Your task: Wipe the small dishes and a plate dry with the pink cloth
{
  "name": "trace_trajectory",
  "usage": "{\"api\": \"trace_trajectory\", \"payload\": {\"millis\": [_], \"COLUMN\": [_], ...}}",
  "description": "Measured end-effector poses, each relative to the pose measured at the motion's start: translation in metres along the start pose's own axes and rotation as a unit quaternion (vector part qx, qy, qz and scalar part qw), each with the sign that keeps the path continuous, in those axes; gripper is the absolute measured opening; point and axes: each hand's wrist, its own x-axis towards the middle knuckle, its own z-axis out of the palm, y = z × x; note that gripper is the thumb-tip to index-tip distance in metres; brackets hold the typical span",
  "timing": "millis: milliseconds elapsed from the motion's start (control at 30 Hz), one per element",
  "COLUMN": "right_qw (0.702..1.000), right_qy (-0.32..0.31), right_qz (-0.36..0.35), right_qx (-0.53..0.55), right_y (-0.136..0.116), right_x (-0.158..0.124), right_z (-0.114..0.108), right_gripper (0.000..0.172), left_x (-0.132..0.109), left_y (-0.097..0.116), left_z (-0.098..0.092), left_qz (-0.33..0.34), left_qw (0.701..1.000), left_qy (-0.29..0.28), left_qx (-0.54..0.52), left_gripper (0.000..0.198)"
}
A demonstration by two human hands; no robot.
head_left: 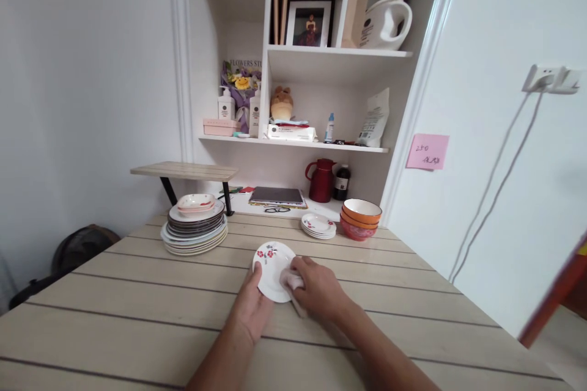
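A small white plate [270, 269] with red flowers is held tilted above the table's middle. My left hand [251, 302] grips its left edge, thumb on the face and fingers underneath. Against the plate's right side, my right hand [316, 284] presses a bunched white cloth [291, 279], its fingers closed around it. Part of the cloth hangs below the hand. Farther back is a short stack of similar flowered plates [318, 224], and right of it stand nested orange and red bowls [360, 217].
A tall stack of plates [195, 238] topped by small dishes stands at the left, near a raised wooden stand [183, 170]. Behind are a laptop [277, 195], glasses [277, 210], a red jug [321, 181] and a dark bottle [342, 182]. Shelves [293, 144] rise above the wooden table [137, 317].
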Motion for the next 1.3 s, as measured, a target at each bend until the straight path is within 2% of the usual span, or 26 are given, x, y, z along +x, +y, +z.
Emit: {"api": "trace_trajectory", "payload": {"millis": [100, 167, 300, 400, 533, 633, 767, 933, 1033, 1133, 1233, 1300], "right_qw": [0.997, 0.994, 0.996, 0.996, 0.997, 0.999, 0.998, 0.991, 0.990, 0.992, 0.994, 0.996], "right_qy": [-0.026, -0.015, 0.057, 0.089, 0.054, 0.017, -0.014, 0.008, 0.058, 0.086, 0.060, 0.035], "right_qz": [-0.073, -0.097, -0.058, -0.001, 0.048, 0.028, -0.026, -0.085, -0.057, -0.001, 0.046, 0.042], "right_qx": [0.024, 0.044, 0.044, 0.031, 0.022, 0.029, 0.046, 0.107, 0.112, 0.093, 0.074, 0.073], "right_y": [-0.016, -0.023, -0.018, -0.003, 0.015, 0.015, 0.003, -0.009, -0.008, 0.000, 0.011, 0.017], "right_x": [-0.002, 0.000, 0.008, 0.013, 0.010, 0.006, 0.001, 0.001, 0.005, 0.007, 0.008, 0.008], "right_z": [0.004, 0.006, 0.008, 0.006, 0.005, 0.007, 0.008, 0.008, 0.008, 0.008, 0.009, 0.011], "right_gripper": [0.030, 0.034, 0.036, 0.033, 0.031, 0.034, 0.032, 0.035, 0.038, 0.033, 0.029, 0.030], "left_x": [-0.001, -0.003, -0.005, -0.005, -0.007, -0.007, -0.008, -0.013, -0.016, -0.016, -0.013, -0.011], "left_y": [0.002, 0.002, -0.001, -0.002, -0.002, 0.000, 0.004, 0.001, -0.002, -0.003, -0.003, -0.003], "left_z": [-0.001, 0.001, 0.006, 0.006, 0.007, 0.008, 0.010, 0.014, 0.016, 0.016, 0.013, 0.010], "left_qz": [-0.025, -0.059, -0.109, -0.085, -0.045, -0.032, -0.028, -0.031, -0.041, -0.036, -0.018, -0.009], "left_qw": [1.000, 0.998, 0.992, 0.994, 0.998, 0.999, 0.999, 0.995, 0.989, 0.988, 0.992, 0.995], "left_qy": [-0.007, -0.018, -0.044, -0.043, -0.024, -0.013, -0.002, -0.037, -0.075, -0.069, -0.034, -0.017], "left_qx": [0.010, 0.024, 0.049, 0.049, 0.033, 0.019, 0.021, 0.082, 0.124, 0.134, 0.118, 0.100], "left_gripper": [0.051, 0.049, 0.052, 0.052, 0.056, 0.055, 0.049, 0.042, 0.041, 0.046, 0.051, 0.053]}}
